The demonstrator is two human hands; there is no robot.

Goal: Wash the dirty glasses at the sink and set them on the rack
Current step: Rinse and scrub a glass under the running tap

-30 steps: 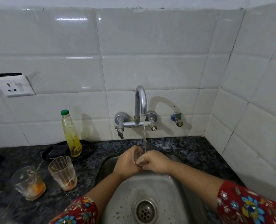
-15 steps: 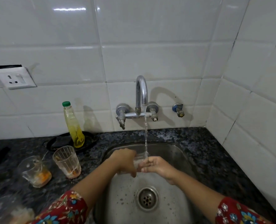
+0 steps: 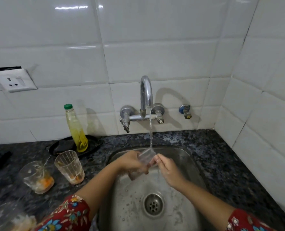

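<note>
- The left hand (image 3: pixel 131 162) is over the sink (image 3: pixel 194 160), and its fingers are curled round a clear glass (image 3: pixel 146 157) from the left side.
- This glass is held above the basin, tilted, directly under the tap (image 3: pixel 146 95). The water stream (image 3: pixel 151 130) falls on its upper part.
- The right hand (image 3: pixel 169 170) comes from the right. Its fingers are nearly straight and close together, and the fingertips (image 3: pixel 156 160) touch the right side of the glass.
- Both forearms reach over the front edge of the sink, and the red flowered sleeves (image 3: pixel 68 212) show at the bottom.
- The drain (image 3: pixel 153 204) is in the middle of the basin, nearer to the person than the hands.
- On the dark speckled table (image 3: pixel 221 155), left of the sink, a ribbed dirty glass (image 3: pixel 70 167) stands upright with orange rests at its bottom.
- Just to its left is a second dirty glass (image 3: pixel 37 176), also with orange rests inside.
- A third glass (image 3: pixel 10 219) is in the lower left corner, too blurred to describe well.
- Behind the two glasses, a bottle with a green cap (image 3: pixel 76 129) and yellow liquid stands on a black dish (image 3: pixel 92 145), near the tiled wall (image 3: pixel 155 55).
- A white socket (image 3: pixel 15 80) is on the wall at the left, and a small blue valve (image 3: pixel 185 111) is right of the tap.
</note>
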